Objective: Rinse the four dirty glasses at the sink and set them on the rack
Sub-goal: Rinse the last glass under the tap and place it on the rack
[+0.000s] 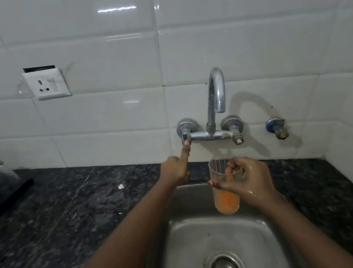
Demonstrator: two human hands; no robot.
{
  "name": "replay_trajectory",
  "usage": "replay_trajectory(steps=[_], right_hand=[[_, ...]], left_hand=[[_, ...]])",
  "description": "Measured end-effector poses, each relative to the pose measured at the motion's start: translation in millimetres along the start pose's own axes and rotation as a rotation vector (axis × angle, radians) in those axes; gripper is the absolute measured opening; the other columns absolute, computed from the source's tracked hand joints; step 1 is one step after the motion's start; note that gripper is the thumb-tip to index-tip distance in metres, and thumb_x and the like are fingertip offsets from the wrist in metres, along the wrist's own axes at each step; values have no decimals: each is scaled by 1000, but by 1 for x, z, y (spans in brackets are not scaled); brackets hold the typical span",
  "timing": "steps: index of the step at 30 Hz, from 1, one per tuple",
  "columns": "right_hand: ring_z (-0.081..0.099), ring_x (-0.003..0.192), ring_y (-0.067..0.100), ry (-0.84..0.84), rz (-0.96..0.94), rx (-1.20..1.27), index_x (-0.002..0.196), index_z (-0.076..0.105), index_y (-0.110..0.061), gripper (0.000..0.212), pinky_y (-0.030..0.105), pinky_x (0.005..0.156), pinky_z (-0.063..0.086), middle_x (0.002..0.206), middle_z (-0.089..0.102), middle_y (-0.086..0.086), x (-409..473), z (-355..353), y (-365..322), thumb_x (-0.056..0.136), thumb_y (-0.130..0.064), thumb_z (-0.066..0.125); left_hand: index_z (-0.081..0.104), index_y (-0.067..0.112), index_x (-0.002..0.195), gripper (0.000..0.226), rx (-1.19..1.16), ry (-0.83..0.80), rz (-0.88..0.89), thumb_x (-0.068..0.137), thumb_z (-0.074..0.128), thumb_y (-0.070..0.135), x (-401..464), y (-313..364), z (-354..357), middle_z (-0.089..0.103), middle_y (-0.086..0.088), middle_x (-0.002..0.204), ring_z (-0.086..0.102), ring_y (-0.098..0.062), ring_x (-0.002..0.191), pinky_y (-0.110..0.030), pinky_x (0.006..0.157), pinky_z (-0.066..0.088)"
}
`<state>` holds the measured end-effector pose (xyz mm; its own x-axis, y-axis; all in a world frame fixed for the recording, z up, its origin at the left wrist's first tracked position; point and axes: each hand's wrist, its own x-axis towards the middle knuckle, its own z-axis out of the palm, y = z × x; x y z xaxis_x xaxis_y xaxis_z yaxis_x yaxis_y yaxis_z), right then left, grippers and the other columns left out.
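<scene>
Rinsing step, early on. Right hand (243, 181) wrapped round a glass (224, 186) with orange dregs, over the sink (212, 240). Left hand (175, 169) fingertip on the tap handle (185, 137). Next probably: open tap, glass under spout (216, 94).

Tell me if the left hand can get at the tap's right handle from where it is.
Probably yes. The left hand touches the left handle with one straight finger, and the right handle sits along the same tap body with nothing between. The glass in the right hand is lower, out of the path.
</scene>
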<state>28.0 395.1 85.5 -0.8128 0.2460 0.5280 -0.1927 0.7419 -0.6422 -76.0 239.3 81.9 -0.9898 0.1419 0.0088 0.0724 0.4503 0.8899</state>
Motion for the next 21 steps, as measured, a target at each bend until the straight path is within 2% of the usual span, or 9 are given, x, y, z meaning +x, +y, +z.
replay_trajectory(steps=[2, 3, 6, 9, 10, 12, 15, 18, 21], right_hand=[[55, 60, 11, 30, 16, 24, 64, 63, -9, 45, 27, 56, 45, 62, 63, 1, 4, 2, -2, 47, -41, 89], [55, 60, 10, 33, 19, 30, 64, 63, -8, 45, 26, 56, 44, 63, 63, 1, 6, 3, -2, 47, -42, 89], [57, 61, 12, 28, 23, 43, 64, 63, -10, 45, 20, 54, 43, 63, 64, 1, 10, 5, -4, 47, -43, 89], [58, 62, 16, 30, 26, 41, 63, 63, -9, 45, 23, 56, 45, 63, 64, 3, 9, 5, -4, 48, -41, 89], [58, 62, 17, 28, 27, 41, 63, 62, -8, 45, 26, 56, 45, 63, 64, 4, 9, 5, -4, 48, -40, 89], [55, 60, 15, 22, 37, 40, 62, 61, -7, 44, 23, 53, 42, 63, 63, 4, 7, 5, -4, 49, -39, 89], [54, 60, 13, 15, 61, 53, 63, 61, -6, 43, 15, 52, 39, 63, 63, 5, 4, 7, -1, 50, -37, 89], [53, 59, 10, 24, 63, 65, 64, 62, -4, 42, 10, 55, 40, 64, 63, 5, 1, 8, 0, 51, -33, 90], [51, 58, 7, 32, 77, 61, 63, 62, -3, 42, 10, 54, 39, 63, 62, 5, -1, 9, -3, 51, -33, 90]], left_hand=[[65, 2, 81, 102, 22, 23, -71, 66, 13, 88, 10, 12, 10, 70, -25, 88, 66, -37, 86, -47, 87, 53], [64, 2, 83, 101, 14, 43, -96, 69, 9, 86, 15, 16, 14, 69, -25, 91, 66, -37, 88, -47, 88, 52], [59, 1, 72, 87, -56, 121, -139, 86, 8, 70, 30, 13, 22, 69, -27, 88, 67, -37, 83, -47, 84, 55], [64, -1, 86, 101, -26, 117, -112, 76, 4, 80, 36, 4, 26, 69, -26, 93, 66, -39, 89, -49, 86, 54], [64, 0, 85, 105, -39, 106, -104, 69, 4, 85, 36, 3, 27, 69, -25, 91, 66, -39, 87, -49, 85, 54], [63, 1, 75, 104, -13, 85, -67, 65, 8, 88, 34, 6, 25, 70, -23, 83, 67, -37, 80, -48, 81, 56], [61, 0, 67, 94, 12, 58, -35, 78, 12, 79, 38, 10, 26, 70, -22, 74, 68, -34, 69, -45, 74, 58], [61, -7, 75, 93, -232, 60, -169, 87, 8, 68, 38, 12, 29, 68, -24, 72, 65, -31, 58, -38, 60, 56], [60, -13, 91, 100, -497, -56, -331, 88, 1, 67, 38, 14, 32, 68, -30, 86, 67, -34, 69, -38, 61, 56]])
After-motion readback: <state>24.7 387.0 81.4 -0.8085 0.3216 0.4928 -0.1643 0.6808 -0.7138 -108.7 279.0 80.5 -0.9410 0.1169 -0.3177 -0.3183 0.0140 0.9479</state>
